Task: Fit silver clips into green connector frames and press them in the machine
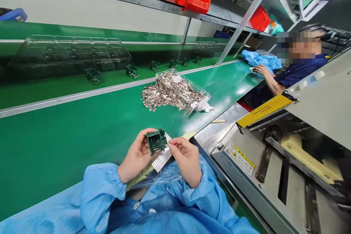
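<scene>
My left hand (137,155) is closed around the left side of a small green circuit-board assembly (157,142), which has a dark square recess in its middle. At the assembly's right edge, the thumb and fingers of my right hand (187,159) are pinched together. What lies between them is too small to make out. Just under both hands is a slanted strip of silvery, ribbed pieces (161,159), partly hidden by the assembly. A pale yellow strip (189,135) shows beyond my right hand.
Small metal pieces (156,97) are heaped around a tipped clear tray (204,100) on the green bench (55,146). Several similar assemblies (131,71) stand along the back ledge. A machine (246,153) with a hand-injury label borders the right side; a co-worker (296,65) sits beyond.
</scene>
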A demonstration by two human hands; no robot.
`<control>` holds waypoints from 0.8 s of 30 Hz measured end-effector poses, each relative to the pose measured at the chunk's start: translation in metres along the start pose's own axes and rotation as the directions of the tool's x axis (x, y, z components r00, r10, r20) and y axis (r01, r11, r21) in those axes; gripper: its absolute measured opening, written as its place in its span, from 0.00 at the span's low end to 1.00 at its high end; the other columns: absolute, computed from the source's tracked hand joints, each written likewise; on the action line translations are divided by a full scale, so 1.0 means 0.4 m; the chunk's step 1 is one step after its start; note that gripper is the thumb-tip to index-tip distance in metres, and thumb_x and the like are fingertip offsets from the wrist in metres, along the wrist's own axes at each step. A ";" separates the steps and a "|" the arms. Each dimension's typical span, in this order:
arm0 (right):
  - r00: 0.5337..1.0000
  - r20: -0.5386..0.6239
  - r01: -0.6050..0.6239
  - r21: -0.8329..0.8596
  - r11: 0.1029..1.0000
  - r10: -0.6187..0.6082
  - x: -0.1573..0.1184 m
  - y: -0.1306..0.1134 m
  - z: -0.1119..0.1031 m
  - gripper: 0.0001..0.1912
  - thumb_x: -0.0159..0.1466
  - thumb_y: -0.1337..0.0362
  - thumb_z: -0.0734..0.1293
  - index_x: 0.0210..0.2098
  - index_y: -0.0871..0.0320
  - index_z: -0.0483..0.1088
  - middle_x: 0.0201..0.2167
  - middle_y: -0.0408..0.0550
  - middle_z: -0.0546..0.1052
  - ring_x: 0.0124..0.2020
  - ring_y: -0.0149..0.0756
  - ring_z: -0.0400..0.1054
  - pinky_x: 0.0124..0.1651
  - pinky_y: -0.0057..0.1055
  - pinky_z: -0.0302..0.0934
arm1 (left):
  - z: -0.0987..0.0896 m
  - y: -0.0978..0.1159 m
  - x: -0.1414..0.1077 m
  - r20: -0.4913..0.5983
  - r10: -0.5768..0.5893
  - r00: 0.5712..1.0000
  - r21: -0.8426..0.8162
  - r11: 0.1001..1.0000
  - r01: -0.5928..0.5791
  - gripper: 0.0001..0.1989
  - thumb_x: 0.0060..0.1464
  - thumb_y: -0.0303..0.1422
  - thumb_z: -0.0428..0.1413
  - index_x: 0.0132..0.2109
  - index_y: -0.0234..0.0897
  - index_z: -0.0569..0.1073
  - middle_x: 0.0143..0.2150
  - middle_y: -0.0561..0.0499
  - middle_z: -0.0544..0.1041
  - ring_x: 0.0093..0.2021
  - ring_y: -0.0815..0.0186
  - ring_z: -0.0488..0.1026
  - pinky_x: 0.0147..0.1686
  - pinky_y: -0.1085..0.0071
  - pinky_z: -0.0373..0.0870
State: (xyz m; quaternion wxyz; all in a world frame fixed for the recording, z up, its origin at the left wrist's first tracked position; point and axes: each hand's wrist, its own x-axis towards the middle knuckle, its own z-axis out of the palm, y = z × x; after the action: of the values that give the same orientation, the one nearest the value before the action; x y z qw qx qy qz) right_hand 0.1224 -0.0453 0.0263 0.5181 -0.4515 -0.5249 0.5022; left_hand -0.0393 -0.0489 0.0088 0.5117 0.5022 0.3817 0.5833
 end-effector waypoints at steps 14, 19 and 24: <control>0.983 -0.182 -0.008 -0.156 0.988 -0.021 -0.019 0.022 0.068 0.07 0.56 0.64 0.68 0.33 0.56 0.65 0.27 0.42 0.71 0.27 0.32 0.62 0.30 0.27 0.57 | 0.015 -0.008 -0.024 0.036 -0.001 0.999 0.018 1.000 0.000 0.21 0.54 0.28 0.59 0.53 0.44 0.65 0.47 0.50 0.72 0.45 0.70 0.73 0.45 0.77 0.71; 0.985 -0.172 -0.009 -0.215 0.977 -0.029 -0.030 0.028 0.071 0.07 0.56 0.65 0.68 0.32 0.55 0.64 0.27 0.40 0.69 0.26 0.31 0.59 0.29 0.28 0.56 | 0.010 -0.021 -0.031 0.014 -0.005 1.000 0.071 0.998 0.004 0.16 0.59 0.30 0.55 0.53 0.45 0.65 0.45 0.52 0.71 0.44 0.70 0.71 0.43 0.77 0.70; 0.985 -0.151 0.048 -0.241 0.969 -0.086 -0.033 0.030 0.065 0.06 0.59 0.66 0.67 0.35 0.56 0.65 0.33 0.43 0.68 0.29 0.32 0.61 0.31 0.29 0.59 | 0.011 -0.019 -0.039 -0.042 -0.021 0.999 0.124 0.992 0.026 0.14 0.59 0.32 0.54 0.52 0.43 0.65 0.44 0.50 0.71 0.42 0.67 0.71 0.42 0.72 0.71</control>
State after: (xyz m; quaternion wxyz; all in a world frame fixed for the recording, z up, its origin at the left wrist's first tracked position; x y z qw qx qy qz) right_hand 0.0968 -0.0590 0.0142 0.5178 -0.5309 -0.5527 0.3801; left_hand -0.0338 -0.0630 -0.0007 0.4784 0.5168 0.4333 0.5624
